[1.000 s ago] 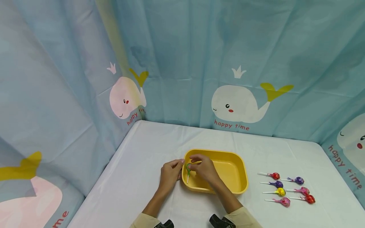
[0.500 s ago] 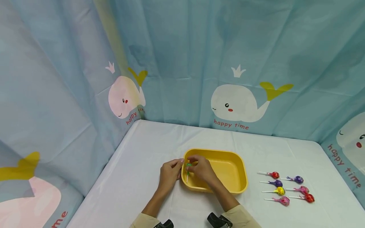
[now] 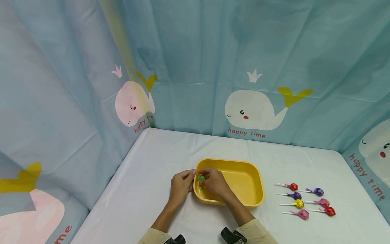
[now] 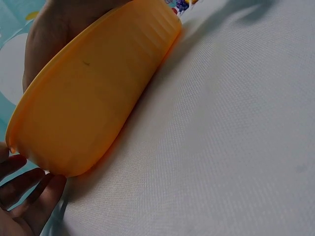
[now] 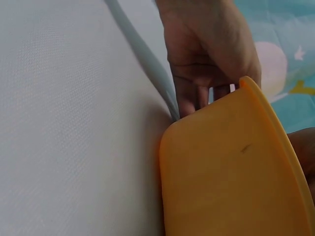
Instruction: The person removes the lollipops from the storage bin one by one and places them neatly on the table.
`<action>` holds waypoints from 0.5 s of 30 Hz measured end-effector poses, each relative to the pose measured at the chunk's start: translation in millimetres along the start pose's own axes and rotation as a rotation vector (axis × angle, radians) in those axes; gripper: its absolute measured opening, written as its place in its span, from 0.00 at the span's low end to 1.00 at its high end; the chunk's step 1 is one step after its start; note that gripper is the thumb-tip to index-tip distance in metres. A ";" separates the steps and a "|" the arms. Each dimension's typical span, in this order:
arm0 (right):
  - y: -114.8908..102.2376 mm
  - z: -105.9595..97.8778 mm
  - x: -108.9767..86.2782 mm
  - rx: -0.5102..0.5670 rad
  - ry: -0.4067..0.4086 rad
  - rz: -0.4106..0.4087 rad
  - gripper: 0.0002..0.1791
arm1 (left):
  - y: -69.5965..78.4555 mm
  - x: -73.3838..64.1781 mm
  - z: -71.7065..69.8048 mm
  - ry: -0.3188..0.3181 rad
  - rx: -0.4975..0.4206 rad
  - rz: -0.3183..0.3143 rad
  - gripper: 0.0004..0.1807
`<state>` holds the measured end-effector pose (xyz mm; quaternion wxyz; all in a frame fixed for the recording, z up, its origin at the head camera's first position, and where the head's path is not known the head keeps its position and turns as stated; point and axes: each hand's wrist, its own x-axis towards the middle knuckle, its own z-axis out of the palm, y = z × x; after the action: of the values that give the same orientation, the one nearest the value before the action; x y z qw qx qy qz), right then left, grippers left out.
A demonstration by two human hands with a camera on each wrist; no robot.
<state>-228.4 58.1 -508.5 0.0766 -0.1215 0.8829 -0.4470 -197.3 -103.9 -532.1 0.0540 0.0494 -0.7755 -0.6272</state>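
A yellow plastic tray (image 3: 243, 181) sits on the white-covered table. At its left end my left hand (image 3: 180, 185) holds the rim, the thumb on the edge; in the left wrist view its fingers (image 4: 42, 196) touch the outer wall. My right hand (image 3: 215, 183) reaches inside the tray, with thumb and fingertips pinching a green-wrapped lollipop (image 3: 201, 178) by the left wall. The lollipop's stick points towards the near side. Both wrist views look at the tray's outer wall, which hides the lollipop and the right fingertips.
Right of the tray, several wrapped lollipops lie in two rough columns, among them a yellow one (image 3: 299, 203), a purple one (image 3: 318, 191) and a red one (image 3: 330, 211). A whale-print curtain (image 3: 189, 101) hangs behind the table.
The right hand has shifted slightly down and left inside the tray, and its fingers now cover more of the lollipop's lower part. The left hand stays on the rim.
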 end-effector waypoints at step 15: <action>2.8 -8.7 -9.5 -0.037 0.020 0.027 0.09 | -1.2 1.1 -0.2 -0.004 0.007 0.021 0.18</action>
<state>-221.8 69.1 -505.4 0.0716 -0.1067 0.8934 -0.4305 -198.4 -104.5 -533.2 0.0586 0.0401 -0.7784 -0.6238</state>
